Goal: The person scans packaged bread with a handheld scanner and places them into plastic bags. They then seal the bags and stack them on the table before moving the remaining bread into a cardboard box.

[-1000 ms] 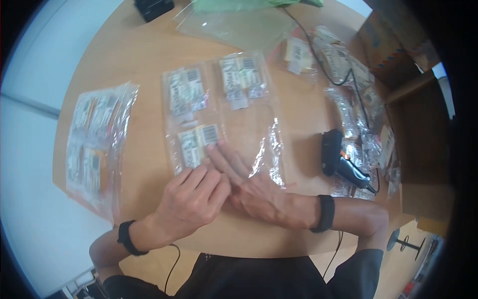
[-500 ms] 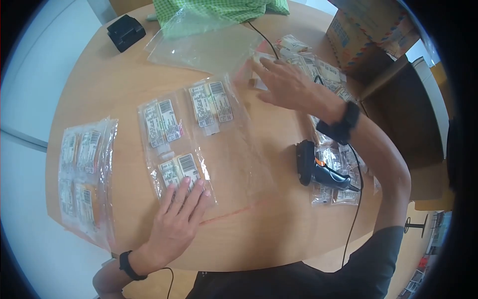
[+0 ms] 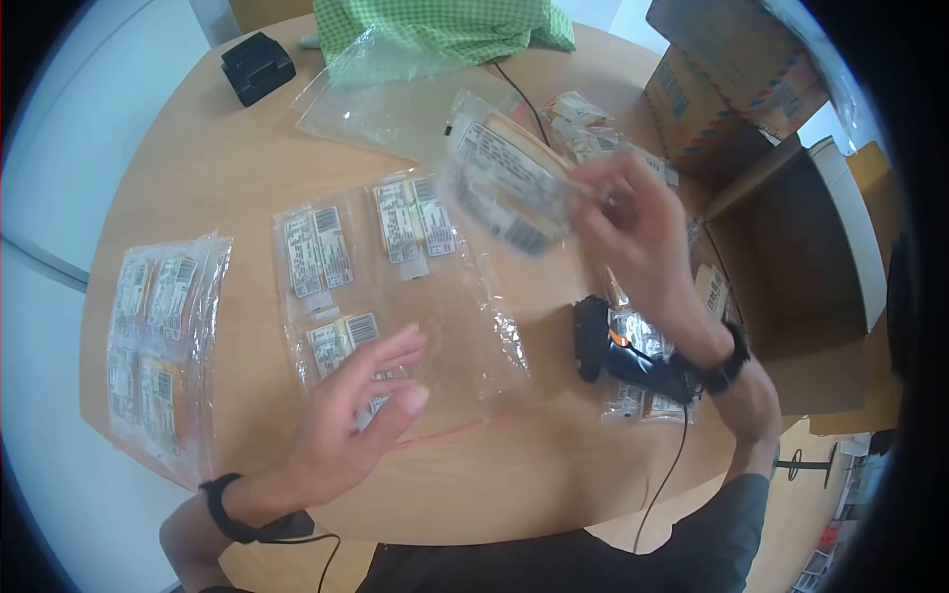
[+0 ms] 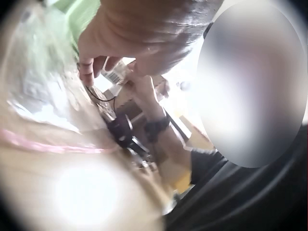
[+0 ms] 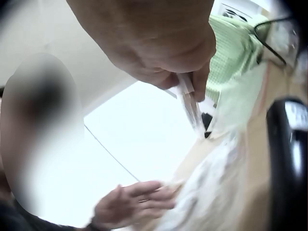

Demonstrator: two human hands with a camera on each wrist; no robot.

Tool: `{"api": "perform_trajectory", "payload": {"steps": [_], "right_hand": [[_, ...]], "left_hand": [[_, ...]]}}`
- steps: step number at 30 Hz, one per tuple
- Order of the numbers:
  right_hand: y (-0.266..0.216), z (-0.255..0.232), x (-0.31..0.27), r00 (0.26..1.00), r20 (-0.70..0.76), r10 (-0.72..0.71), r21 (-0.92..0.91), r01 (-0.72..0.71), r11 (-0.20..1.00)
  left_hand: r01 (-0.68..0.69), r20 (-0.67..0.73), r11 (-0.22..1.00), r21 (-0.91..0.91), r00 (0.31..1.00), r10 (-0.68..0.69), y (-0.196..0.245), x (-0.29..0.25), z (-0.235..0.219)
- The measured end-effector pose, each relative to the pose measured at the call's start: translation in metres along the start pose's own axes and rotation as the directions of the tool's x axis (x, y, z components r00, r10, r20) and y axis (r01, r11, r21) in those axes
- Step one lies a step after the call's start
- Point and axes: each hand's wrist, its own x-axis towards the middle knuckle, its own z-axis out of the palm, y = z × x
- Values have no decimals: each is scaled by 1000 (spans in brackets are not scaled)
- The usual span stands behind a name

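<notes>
In the head view my right hand (image 3: 638,232) pinches one end of a clear packet (image 3: 509,178) with a printed label, held tilted above the table. The right wrist view shows this packet (image 5: 190,101) edge-on between thumb and fingers. My left hand (image 3: 346,425) hovers, fingers extended and holding nothing, over the lower part of a large clear bag (image 3: 445,326). Three labelled packets lie in that bag's area: one upper left (image 3: 318,252), one upper right (image 3: 413,222), one lower left (image 3: 341,341), partly hidden by my left hand.
A filled clear bag (image 3: 163,346) lies at the left. A black scanner (image 3: 623,351) rests on several packets at the right, beside cardboard boxes (image 3: 811,287). At the back are a black device (image 3: 257,69), an empty clear bag (image 3: 381,109) and green checked cloth (image 3: 435,35).
My right hand reached to the packets at the back right, took hold of one and lifted it back toward the large bag. My left hand has come off the lower left packet.
</notes>
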Motion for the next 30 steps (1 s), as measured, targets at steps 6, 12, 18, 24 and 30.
{"api": "perform_trajectory", "payload": {"steps": [6,12,18,24,30], "right_hand": [[-33,4,-89,955,-46,294,537,-225,813],[-13,4,-126,952,157,262,575,-304,759],[-17,-30,-117,937,345,-52,76,27,997],[-22,-33,-96,935,292,-199,-80,232,969],[8,-59,-120,967,253,-6,-705,189,684]], "left_hand": [[77,71,712,-698,997,-39,31,58,46],[179,163,668,-722,983,-87,46,83,34],[301,439,892,-338,889,-134,62,92,-29],[86,428,988,129,894,-134,56,86,-5],[157,-41,955,-250,984,-172,29,80,8]]}}
